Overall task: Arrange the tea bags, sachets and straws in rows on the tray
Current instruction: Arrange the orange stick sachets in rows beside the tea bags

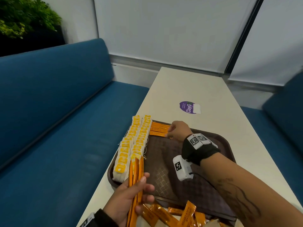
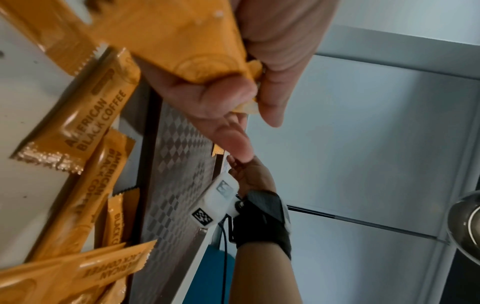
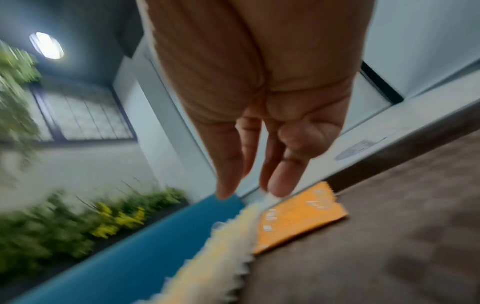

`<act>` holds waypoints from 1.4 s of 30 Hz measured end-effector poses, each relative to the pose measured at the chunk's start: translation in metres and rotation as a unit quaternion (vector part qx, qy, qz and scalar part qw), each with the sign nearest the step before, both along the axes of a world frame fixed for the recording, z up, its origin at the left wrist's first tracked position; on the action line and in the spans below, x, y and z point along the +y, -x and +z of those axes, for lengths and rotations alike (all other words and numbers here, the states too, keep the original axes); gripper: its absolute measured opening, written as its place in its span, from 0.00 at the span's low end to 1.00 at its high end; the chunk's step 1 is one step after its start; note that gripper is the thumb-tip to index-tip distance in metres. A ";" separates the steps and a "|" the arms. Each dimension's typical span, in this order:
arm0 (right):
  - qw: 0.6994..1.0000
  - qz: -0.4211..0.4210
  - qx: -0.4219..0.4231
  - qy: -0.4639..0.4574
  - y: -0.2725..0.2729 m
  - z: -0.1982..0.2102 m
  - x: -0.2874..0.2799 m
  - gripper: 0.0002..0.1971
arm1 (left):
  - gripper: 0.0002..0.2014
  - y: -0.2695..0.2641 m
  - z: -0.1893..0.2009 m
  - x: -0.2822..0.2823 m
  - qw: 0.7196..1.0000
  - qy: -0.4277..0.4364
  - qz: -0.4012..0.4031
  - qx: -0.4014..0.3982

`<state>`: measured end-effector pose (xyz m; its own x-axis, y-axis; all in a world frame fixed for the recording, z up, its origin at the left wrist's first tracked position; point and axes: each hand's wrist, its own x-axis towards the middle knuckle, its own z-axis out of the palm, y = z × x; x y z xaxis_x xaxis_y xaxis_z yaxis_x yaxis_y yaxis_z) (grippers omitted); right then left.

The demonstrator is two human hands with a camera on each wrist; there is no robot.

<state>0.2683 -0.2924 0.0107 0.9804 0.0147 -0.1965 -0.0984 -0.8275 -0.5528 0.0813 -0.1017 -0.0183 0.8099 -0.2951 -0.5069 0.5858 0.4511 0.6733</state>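
Observation:
A brown tray (image 1: 188, 161) lies on the white table. Two rows of yellow-tagged tea bags (image 1: 134, 141) run along its left side. Three orange coffee sachets (image 1: 159, 129) lie side by side at the far end, also seen as orange sachets (image 3: 298, 218) in the right wrist view. My right hand (image 1: 170, 131) hovers at their right ends; its fingers (image 3: 280, 181) are straight and hold nothing. My left hand (image 1: 145, 185) grips a bundle of orange sachets (image 1: 135, 177) at the tray's near left corner, the same sachets (image 2: 168, 30) filling the left wrist view.
A loose heap of orange sachets (image 1: 172, 215) lies on the table at the tray's near edge. A purple sticker (image 1: 187, 107) sits on the table beyond the tray. Blue benches (image 1: 49, 112) flank the table on both sides.

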 end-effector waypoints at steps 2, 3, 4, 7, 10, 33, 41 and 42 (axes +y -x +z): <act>0.989 0.069 0.045 -0.127 0.036 0.021 0.013 0.07 | 0.23 0.001 0.004 -0.001 1.000 0.016 -0.004 0.004; 0.975 0.109 0.087 -0.172 0.054 0.030 0.018 0.08 | 0.23 0.002 0.006 -0.001 1.000 0.025 -0.010 0.005; 0.960 0.146 0.125 -0.204 0.070 0.036 0.022 0.08 | 0.23 0.004 0.009 -0.002 0.999 0.035 -0.015 0.004; 0.931 0.195 0.172 -0.254 0.105 0.043 0.031 0.07 | 0.23 0.009 0.017 -0.006 0.998 0.065 -0.020 0.008; 0.931 0.157 0.147 -0.294 0.124 0.041 0.031 0.07 | 0.23 0.012 0.019 -0.006 0.996 0.078 -0.028 0.017; 0.948 -0.097 -0.042 -0.299 0.098 0.016 0.008 0.02 | 0.03 -0.005 0.007 -0.005 0.991 -0.024 0.129 0.011; 0.974 -0.150 0.104 -0.137 -0.005 -0.010 -0.029 0.04 | 0.05 -0.009 -0.009 0.002 0.991 -0.023 0.124 0.045; 0.973 -0.147 0.118 -0.132 -0.011 -0.012 -0.026 0.04 | 0.05 -0.010 -0.011 0.003 0.991 -0.026 0.122 0.048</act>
<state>0.2789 -0.3182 -0.0014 0.8778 -0.1797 -0.4440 -0.4596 -0.5769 -0.6752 0.0917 -0.0982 -0.0288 0.8008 -0.0683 -0.5951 0.5268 0.5533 0.6453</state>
